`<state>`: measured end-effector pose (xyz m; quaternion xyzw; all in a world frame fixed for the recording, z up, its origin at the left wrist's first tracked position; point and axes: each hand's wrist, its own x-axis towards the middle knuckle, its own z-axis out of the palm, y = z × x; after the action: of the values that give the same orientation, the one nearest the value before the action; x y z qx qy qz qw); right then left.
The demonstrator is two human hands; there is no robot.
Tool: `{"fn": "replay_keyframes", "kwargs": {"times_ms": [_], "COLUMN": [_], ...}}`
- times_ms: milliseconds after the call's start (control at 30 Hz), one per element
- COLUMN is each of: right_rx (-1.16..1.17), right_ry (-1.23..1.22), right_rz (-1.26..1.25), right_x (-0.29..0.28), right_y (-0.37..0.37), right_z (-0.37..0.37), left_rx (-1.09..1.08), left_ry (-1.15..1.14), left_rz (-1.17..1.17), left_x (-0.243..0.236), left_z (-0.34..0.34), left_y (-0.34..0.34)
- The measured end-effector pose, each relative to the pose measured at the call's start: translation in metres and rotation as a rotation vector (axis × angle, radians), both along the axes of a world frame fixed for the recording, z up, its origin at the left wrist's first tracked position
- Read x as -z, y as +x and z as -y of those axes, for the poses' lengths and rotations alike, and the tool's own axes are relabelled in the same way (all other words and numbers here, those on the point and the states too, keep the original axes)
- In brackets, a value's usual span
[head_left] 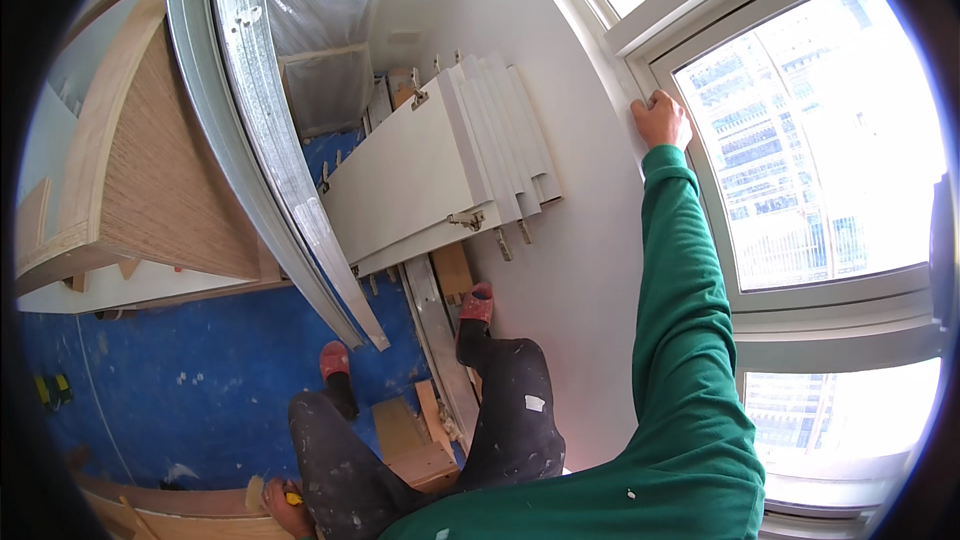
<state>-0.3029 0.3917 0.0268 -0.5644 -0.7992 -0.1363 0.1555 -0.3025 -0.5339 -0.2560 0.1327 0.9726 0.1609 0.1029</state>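
My right arm, in a green sleeve, reaches up to the window. At its end my right hand [663, 122] is closed at the left edge of the light-coloured window frame [706, 165], its fingers curled against it. Low at the left, beside my thigh, my left hand [288, 510] is wrapped round a brush [256, 493] with pale bristles and a bit of yellow at the grip. Part of that hand is cut off by my leg and the picture's lower edge.
White cabinet doors [400, 180] with metal hinges lean in a stack against the wall. Long metal channels [250, 70] stand left of them. A wooden cabinet [170, 150] is farther left. Blue sheeting [230, 370] covers the floor; wood offcuts [400, 427] lie between my feet.
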Motion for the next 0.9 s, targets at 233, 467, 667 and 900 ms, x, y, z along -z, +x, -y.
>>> {"fn": "replay_keyframes", "kwargs": {"times_ms": [233,467,667,900], "right_rx": [-0.026,-0.029,-0.018,-0.069], "right_ry": [-0.047,-0.007,-0.016,-0.062], "right_rz": [-0.015,-0.025,0.008,0.011], "right_x": [-0.005,0.005,-0.001,0.002], "right_y": [0.005,-0.003,-0.015,0.02], "right_z": [-0.003,-0.014,-0.02,-0.006], "left_rx": [0.012,-0.018,-0.011,-0.05], "left_ry": [-0.016,0.022,0.024,-0.002], "left_rz": [-0.001,-0.053,0.02,-0.029], "left_x": [0.007,0.006,0.003,0.002], "left_z": [0.008,0.002,0.004,-0.005], "left_y": [-0.001,0.002,-0.001,0.002]}}
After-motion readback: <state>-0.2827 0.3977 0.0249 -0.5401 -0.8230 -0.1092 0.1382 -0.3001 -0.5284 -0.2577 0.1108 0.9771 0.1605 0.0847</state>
